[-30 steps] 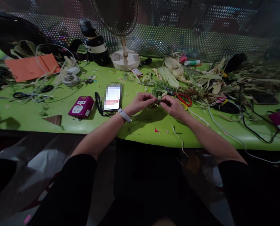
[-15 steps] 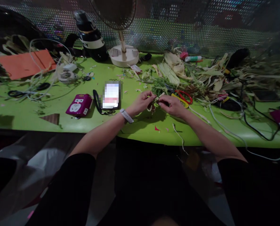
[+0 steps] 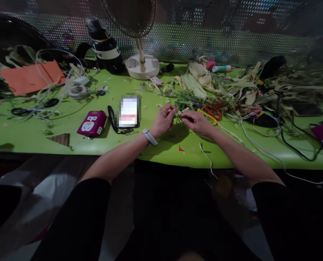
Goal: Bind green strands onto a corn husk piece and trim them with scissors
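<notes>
Close together over the green table (image 3: 161, 152), my two hands work on a small piece of pale green plant material (image 3: 179, 112). My left hand (image 3: 164, 118), with a pale watch (image 3: 149, 137) on its wrist, is closed in a pinch on the piece's left side. From the right, my right hand (image 3: 194, 121) also pinches it, fingers curled. Most of the piece is hidden by my fingers. Just behind my right hand lie scissors with red and yellow handles (image 3: 211, 113) and a clump of green leafy stems (image 3: 183, 98).
Dried husks (image 3: 202, 78) and leaves heap along the back right. A phone (image 3: 128, 112), a purple power socket (image 3: 92, 124), a fan base (image 3: 143, 67) and a dark bottle (image 3: 107, 50) stand to the left. White and black cables cross the right side. An orange sheet (image 3: 32, 78) lies far left.
My left hand has turned slightly, its wrist shifting a little right and down. A curled pale strip below the fingers no longer shows. Both hands still pinch the piece.
</notes>
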{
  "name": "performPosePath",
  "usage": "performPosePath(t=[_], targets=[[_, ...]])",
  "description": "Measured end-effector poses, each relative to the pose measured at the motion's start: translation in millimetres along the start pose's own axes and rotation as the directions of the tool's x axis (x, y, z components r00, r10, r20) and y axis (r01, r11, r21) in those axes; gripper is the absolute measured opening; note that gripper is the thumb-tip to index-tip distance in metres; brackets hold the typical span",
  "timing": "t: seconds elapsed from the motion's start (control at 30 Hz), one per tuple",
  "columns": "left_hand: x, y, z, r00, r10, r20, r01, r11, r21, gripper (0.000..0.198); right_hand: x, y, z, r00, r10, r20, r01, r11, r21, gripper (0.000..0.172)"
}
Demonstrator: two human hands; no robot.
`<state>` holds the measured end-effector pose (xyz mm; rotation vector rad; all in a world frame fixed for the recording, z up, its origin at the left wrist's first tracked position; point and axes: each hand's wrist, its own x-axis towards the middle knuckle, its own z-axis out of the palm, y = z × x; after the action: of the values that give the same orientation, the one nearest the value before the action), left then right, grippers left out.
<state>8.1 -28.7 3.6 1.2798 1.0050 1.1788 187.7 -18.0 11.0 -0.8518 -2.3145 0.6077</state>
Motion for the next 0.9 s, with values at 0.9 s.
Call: performPosePath(t=[0.9], targets=[[9,1,-12.8,0.988,-0.028,0.153,0.060,0.976,-0.211,0.038,0,12,-8,0.971,0.199,-0.134,-0.169,0.963,0.209,0.027]])
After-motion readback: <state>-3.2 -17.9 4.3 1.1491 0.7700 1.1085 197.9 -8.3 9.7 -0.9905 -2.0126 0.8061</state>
